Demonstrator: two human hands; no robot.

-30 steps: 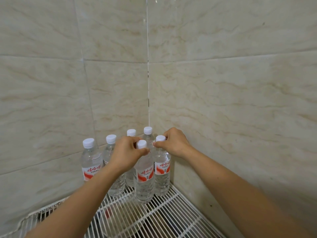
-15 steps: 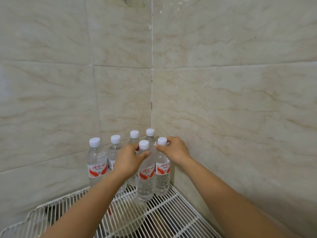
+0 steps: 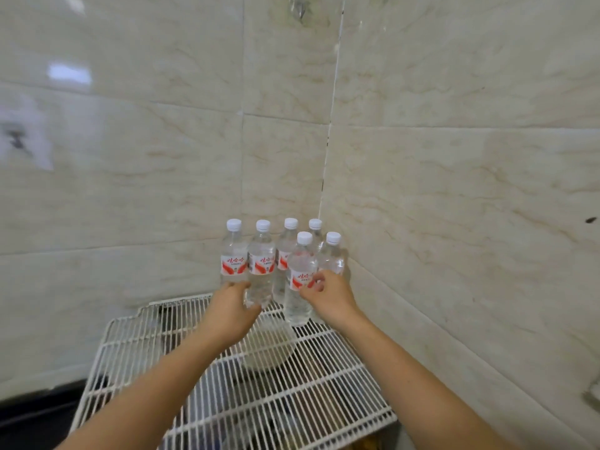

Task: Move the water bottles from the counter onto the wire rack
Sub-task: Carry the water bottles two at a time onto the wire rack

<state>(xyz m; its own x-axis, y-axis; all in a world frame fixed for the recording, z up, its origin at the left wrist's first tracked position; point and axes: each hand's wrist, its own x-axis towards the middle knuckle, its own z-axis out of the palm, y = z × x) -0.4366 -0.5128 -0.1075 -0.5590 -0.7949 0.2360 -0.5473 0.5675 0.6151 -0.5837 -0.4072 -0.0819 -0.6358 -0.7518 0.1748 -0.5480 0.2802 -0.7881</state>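
Observation:
Several clear water bottles (image 3: 261, 254) with white caps and red-and-white labels stand upright on the white wire rack (image 3: 311, 388), packed into the tiled corner. Two of them form a front row: one (image 3: 300, 271) in the middle and one (image 3: 332, 258) against the right wall. My left hand (image 3: 229, 308) hovers low by the base of the second bottle from the left, fingers loosely curled, holding nothing. My right hand (image 3: 331, 295) is just below the front middle bottle's label, fingers apart and empty.
Tiled walls (image 3: 454, 206) close the corner behind and to the right of the bottles. A white bowl (image 3: 269, 350) shows under the rack's wires. A dark counter surface (image 3: 35, 417) lies at the lower left. The rack's near half holds nothing.
Both hands have left the caps of the two front bottles and dropped back toward me. The view has pulled away, so more of the rack shows.

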